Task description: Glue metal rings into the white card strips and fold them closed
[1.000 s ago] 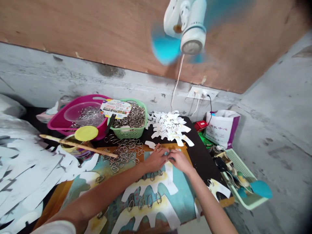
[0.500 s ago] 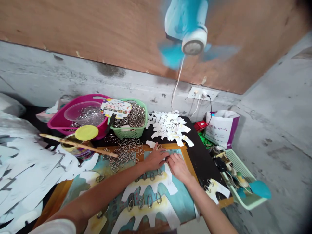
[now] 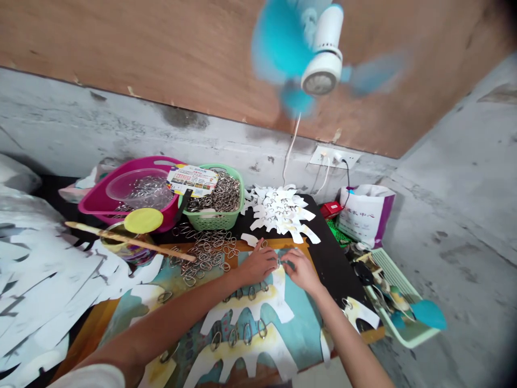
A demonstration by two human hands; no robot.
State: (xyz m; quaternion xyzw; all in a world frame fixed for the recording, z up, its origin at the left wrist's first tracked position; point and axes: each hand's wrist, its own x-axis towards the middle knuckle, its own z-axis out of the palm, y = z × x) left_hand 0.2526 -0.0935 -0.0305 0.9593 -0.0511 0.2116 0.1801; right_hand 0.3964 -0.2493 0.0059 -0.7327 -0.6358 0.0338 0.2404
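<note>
The comb-edged white sheet pieces (image 3: 252, 306) are showing yellow stains, and the loose oval metal rings (image 3: 208, 252) are gleaming silver. The oval plastic tub (image 3: 92, 207) is showing magenta, the perforated plastic basket (image 3: 214, 221) pale green, the round disc (image 3: 143, 221) yellow.

White cutouts (image 3: 220, 355) run off the bottom edge (the fan blades (image 3: 278, 40) blur).

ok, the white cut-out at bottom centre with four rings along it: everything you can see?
White cut-out: flat, thin, paper- or fabric-like, arched, with finger-like strips toward the camera. Yellowish stain along its far side, where four oval metal rings sit; attachment unclear. Lies on the blue sheet, near end cropped by the frame. Neither left hand nor right hand touches it.
</note>
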